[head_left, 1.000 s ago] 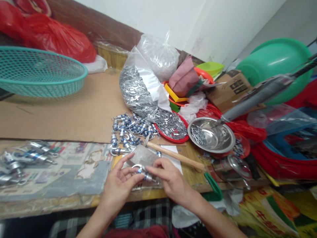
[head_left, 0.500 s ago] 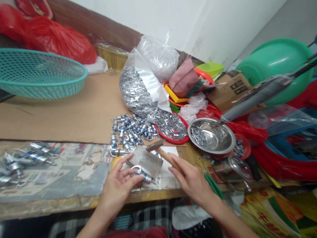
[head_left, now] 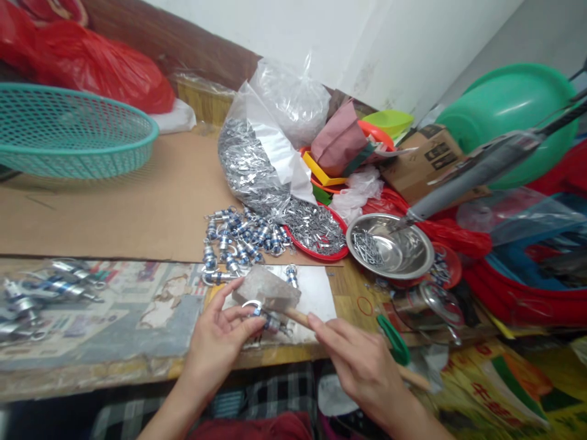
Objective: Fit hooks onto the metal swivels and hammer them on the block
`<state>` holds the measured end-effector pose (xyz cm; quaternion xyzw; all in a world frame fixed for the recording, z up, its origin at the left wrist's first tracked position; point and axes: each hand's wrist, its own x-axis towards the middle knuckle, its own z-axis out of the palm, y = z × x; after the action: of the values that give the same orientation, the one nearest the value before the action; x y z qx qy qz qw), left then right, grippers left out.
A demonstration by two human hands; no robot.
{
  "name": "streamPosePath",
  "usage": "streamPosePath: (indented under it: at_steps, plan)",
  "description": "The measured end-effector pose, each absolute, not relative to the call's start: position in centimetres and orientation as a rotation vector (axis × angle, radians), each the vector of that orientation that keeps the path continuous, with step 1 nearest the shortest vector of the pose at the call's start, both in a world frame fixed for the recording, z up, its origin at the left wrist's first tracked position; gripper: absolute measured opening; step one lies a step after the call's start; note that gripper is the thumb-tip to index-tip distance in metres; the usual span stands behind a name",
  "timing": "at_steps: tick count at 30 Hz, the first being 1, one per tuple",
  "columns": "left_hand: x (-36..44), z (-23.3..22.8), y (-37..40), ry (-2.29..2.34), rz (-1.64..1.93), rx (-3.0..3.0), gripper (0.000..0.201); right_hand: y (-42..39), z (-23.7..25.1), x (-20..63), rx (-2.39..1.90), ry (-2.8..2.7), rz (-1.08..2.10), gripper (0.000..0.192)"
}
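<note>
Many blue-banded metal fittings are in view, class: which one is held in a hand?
The blue-banded metal fitting pinched in the left hand, by the grey block; no hand touches any of the others.

The light is even and moderately bright, palest on the wall (head_left: 380,49) behind the bowl (head_left: 392,253). The bowl gleams inside; beyond it to the right, the tub (head_left: 513,125) carries a white highlight. Left of the bowl, the bag (head_left: 250,166) glitters and the hammer (head_left: 298,316) is blurred. Farther left, loose parts (head_left: 64,285) look smeared and stretched, and the basket (head_left: 77,164) drops a soft shadow.
</note>
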<state>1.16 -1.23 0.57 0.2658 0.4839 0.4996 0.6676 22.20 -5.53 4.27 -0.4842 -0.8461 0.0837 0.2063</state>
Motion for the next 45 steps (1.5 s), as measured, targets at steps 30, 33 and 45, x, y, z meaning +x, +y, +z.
streamPosePath:
  at_steps: [30,33,45]
  plan:
    - [-0.1,1.2,0.1,1.245,1.15,1.576,0.011,10.4,3.2,24.8,-1.923,-2.077,0.032,0.024]
    - [-0.1,1.1,0.0,1.23,1.183,1.601,0.01,6.7,4.3,21.7,-1.665,-2.11,0.165,0.017]
    - [0.1,1.2,-0.3,1.235,1.264,1.5,0.031,0.8,4.3,17.2,-0.825,-2.042,0.411,0.016]
